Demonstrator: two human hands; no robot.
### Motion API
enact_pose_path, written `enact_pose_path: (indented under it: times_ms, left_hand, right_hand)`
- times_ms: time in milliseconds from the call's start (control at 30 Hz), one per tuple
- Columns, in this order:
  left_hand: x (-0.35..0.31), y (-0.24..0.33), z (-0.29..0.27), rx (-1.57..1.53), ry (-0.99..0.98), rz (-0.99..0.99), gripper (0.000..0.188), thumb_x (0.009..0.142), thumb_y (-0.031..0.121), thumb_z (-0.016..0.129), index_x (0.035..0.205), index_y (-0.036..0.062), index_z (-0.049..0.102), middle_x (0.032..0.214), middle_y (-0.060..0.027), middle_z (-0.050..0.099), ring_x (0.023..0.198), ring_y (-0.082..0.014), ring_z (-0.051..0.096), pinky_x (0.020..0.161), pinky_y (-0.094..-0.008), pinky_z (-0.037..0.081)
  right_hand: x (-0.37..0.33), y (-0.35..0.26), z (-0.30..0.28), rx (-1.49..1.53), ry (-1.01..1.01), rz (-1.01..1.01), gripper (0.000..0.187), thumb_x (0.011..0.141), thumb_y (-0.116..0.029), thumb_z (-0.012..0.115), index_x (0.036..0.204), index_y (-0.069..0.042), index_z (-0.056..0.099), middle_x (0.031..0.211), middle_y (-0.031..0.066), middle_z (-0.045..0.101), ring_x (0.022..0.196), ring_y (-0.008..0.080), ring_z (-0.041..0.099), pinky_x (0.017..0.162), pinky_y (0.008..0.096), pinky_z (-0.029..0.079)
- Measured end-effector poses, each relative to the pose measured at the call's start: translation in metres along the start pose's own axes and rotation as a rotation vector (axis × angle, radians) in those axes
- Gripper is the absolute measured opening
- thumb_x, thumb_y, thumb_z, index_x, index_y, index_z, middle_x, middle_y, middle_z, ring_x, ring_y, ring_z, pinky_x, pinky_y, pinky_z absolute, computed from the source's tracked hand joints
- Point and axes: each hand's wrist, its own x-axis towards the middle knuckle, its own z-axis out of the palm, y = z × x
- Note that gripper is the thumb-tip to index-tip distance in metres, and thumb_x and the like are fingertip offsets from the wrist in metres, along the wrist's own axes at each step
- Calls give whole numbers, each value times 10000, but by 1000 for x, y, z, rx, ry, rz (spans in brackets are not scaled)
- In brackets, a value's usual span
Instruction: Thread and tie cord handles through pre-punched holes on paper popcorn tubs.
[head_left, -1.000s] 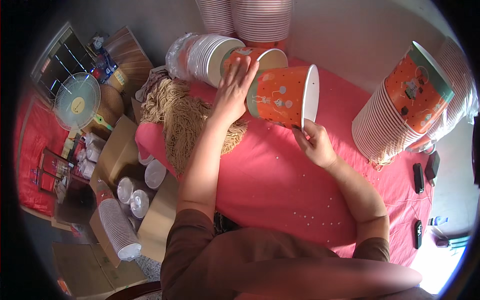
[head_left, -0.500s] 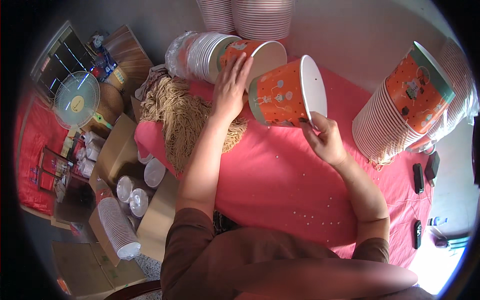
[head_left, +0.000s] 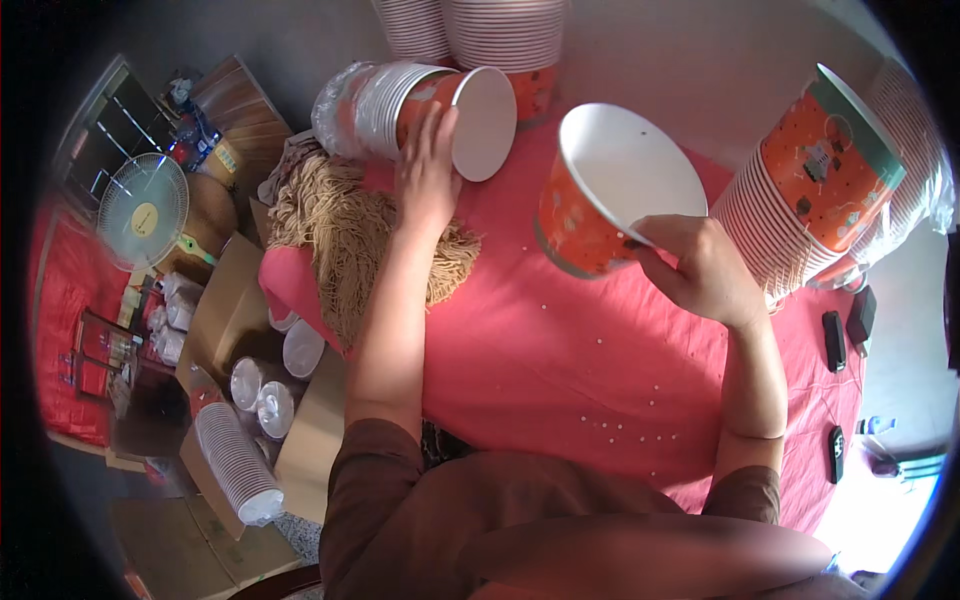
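My right hand [head_left: 705, 268] grips an orange paper bucket [head_left: 590, 225] by its near rim and holds it tilted over the red cloth. Its white inside faces up toward me. Against the side of another orange paper bucket [head_left: 487, 125] lies my left hand [head_left: 430, 178], with fingers stretched out flat. That bucket is the end one of a sideways stack of paper buckets [head_left: 380, 112], whose far end is in clear plastic. To the right leans a tall stack of nested paper buckets [head_left: 765, 215], topped by an orange one with a green band.
A heap of tan string [head_left: 345, 235] covers the table's left edge. More stacked buckets [head_left: 505, 35] stand at the back. Small white bits dot the red cloth [head_left: 530, 380]. An open carton [head_left: 310, 440] of plastic-wrapped cups and a fan [head_left: 143, 215] are at left; black devices [head_left: 834, 340] lie right.
My right hand has moved right and tipped the bucket so its opening faces more upward. My left hand and the end bucket of the sideways stack have shifted left.
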Motion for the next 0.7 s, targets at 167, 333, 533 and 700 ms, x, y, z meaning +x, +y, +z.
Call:
enact_pose_path:
  times_ms: [167,333,533,700]
  left_hand:
    - [5,14,-14,11,40,-23,707,785,-101,609,1447,18,392,1499,-256,381,1375,-454,401,1083,-492,438]
    - [6,41,-60,-169,-114,-195,348,837,18,603,1185,35,598,1211,-187,634,1054,-369,650,878,-450,530]
    - [-19,51,-82,-293,-339,-264,66,878,70,639,925,25,653,909,-144,654,895,-351,648,789,-433,511]
    - [-30,34,-70,-101,-540,-281,80,816,61,700,883,22,680,910,-159,640,938,-358,637,830,-441,501]
  right_hand:
    - [-7,-8,-9,-125,-208,-39,167,793,-12,664,960,-4,680,845,157,677,789,357,660,689,420,527]
    - [-14,-16,-3,-120,-259,-78,90,799,-59,687,879,-33,656,752,112,647,725,321,653,632,413,499]
    - [-8,-29,-7,-61,-424,36,203,837,-221,720,959,-65,679,705,93,665,707,291,682,679,431,516]
    - [-6,-28,1,-86,-444,52,233,829,-250,735,972,-75,680,681,86,672,704,293,690,683,424,521]
